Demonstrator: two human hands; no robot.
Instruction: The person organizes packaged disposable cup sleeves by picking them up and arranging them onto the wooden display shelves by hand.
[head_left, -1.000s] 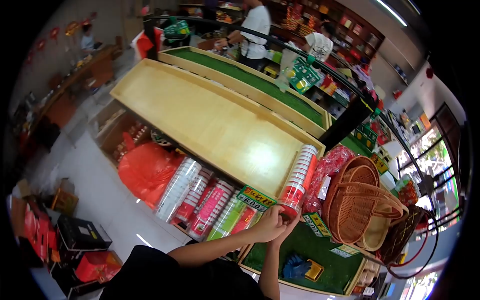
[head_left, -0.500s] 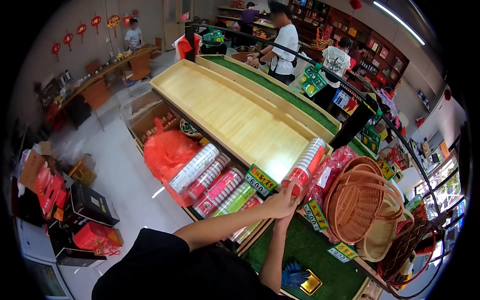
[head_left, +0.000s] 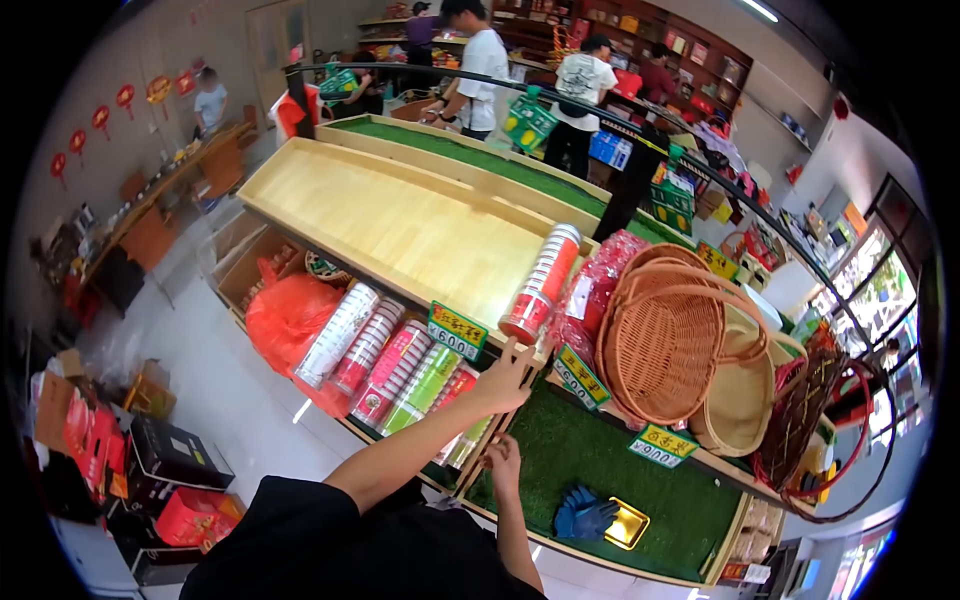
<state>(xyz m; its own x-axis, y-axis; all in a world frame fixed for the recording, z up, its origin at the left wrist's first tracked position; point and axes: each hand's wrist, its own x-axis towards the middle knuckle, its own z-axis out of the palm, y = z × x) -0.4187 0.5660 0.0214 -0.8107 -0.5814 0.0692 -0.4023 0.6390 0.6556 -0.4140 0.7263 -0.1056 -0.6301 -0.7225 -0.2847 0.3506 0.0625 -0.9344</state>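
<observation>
A clear tube of stacked red and white cans lies at the right end of the pale wooden tray. Just below the tube's near end, at the tray's front edge, is my left hand, fingers spread and holding nothing. My right hand is lower, over the edge of the green-lined tray, its fingers partly curled and what is between them hard to see. Several more tubes, such as a green one and a white one, lie on the lower shelf.
Wicker baskets and a red net-like bundle stand to the right. Blue gloves lie beside a gold dish. A red plastic bag is at the left. Several people are beyond the black rail.
Both hands have come away from the red and white tube, which now rests in the tray. My right hand has dropped lower, apart from my left. The view has shifted.
</observation>
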